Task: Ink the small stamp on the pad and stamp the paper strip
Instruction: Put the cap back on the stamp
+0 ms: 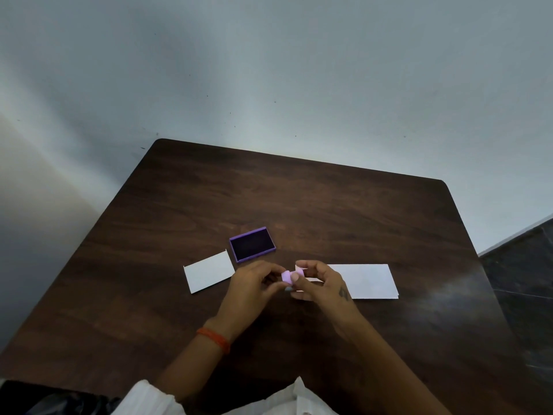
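Observation:
A small pale-purple stamp [286, 276] is held between the fingertips of both hands, just above the table's middle. My left hand [254, 290] grips it from the left and my right hand [318, 283] from the right. The open ink pad [252, 244], a purple tray with a dark inked face, lies flat just beyond my left hand. A white paper strip [366, 281] lies to the right, its left end hidden under my right hand. The stamp's face is not visible.
A smaller white card [209, 271] lies left of the ink pad. The dark wooden table [299, 199] has its far edge against a pale wall. A dark tiled floor shows past the table's right edge. An orange band circles my left wrist.

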A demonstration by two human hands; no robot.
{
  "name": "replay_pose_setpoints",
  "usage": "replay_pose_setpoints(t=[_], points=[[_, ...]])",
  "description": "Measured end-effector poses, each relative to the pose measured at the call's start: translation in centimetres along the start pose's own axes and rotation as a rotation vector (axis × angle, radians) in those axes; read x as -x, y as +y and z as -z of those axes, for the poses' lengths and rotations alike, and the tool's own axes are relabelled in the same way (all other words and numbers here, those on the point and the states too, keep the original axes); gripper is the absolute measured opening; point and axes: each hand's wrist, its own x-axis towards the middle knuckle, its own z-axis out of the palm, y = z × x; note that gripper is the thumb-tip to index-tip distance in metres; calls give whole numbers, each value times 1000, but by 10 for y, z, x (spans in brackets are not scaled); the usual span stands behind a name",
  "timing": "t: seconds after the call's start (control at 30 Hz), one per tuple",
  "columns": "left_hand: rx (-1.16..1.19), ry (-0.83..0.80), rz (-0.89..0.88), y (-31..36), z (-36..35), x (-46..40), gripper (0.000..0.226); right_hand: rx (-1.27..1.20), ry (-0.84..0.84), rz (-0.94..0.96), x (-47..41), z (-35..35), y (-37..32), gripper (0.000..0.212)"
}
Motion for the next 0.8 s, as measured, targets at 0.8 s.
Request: replay_pose_setpoints(t=[0.8], points=[[0, 5, -21, 2, -1, 0, 24, -141, -14, -64, -4, -1, 6, 12]])
